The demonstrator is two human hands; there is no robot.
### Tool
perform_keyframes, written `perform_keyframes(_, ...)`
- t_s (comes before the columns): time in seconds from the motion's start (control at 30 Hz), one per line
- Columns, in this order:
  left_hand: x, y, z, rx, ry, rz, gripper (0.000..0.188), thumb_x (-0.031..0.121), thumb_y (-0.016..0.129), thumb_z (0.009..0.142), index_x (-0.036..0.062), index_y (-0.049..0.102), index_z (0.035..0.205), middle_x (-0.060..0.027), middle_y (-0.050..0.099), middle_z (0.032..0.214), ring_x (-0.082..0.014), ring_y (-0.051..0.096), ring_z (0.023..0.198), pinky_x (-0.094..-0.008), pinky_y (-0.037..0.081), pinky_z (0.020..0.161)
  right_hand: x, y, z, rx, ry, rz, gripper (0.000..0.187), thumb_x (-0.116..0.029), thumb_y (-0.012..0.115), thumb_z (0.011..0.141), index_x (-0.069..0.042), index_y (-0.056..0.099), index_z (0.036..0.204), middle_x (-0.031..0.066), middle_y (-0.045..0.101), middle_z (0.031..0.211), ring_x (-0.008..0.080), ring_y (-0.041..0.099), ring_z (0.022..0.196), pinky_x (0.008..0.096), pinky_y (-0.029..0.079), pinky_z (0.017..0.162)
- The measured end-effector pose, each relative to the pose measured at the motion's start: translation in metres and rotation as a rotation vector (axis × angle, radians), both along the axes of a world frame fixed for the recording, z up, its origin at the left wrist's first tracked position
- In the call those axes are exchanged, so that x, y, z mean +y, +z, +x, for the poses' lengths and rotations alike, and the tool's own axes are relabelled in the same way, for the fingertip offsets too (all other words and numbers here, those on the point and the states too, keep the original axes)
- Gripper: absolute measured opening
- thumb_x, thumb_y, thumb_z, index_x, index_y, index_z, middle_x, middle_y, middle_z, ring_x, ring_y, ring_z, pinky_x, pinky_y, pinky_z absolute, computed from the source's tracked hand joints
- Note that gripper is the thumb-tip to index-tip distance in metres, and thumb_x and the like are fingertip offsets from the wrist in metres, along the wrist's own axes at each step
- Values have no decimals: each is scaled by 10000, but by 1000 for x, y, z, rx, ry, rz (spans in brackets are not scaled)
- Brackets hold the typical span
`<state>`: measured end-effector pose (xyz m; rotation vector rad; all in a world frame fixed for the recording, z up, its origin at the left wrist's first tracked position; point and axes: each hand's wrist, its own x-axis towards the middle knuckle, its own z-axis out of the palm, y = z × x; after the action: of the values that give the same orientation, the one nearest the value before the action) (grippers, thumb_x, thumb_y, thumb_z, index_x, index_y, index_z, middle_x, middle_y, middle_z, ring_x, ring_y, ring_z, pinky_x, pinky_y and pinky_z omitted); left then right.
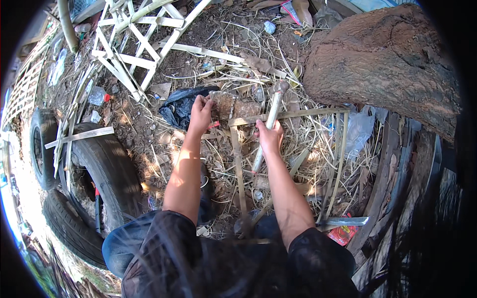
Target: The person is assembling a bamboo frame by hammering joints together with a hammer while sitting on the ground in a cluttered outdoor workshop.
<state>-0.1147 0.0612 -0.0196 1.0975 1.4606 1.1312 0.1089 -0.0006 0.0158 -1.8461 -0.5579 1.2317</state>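
R hand (271,139) is wrapped round the hammer (273,116) mid-handle, head pointing away — prob. for control. L hand (200,118) has its fingers bent in beside the brown block (243,108); can't tell if they meet or pinch anything. Slat frame (308,113) lies on littered ground (208,35), far L corner by the block, maybe for firm backing — pale, thin, roughly rectangular. Hammer's handle is whitish, head dull & rusty-looking.
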Motion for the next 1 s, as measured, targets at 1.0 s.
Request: perform_keyframes(1.0,-103,3,69,-802,360,-776,381,209,389,1001,-96,490,1206,-243,575,1162,-369,623,986,-517,506,944,-13,32,-9,418,-545,-6,312,-36,781,775,-95,550,975,9,602,774,95,527,538,240,443,465)
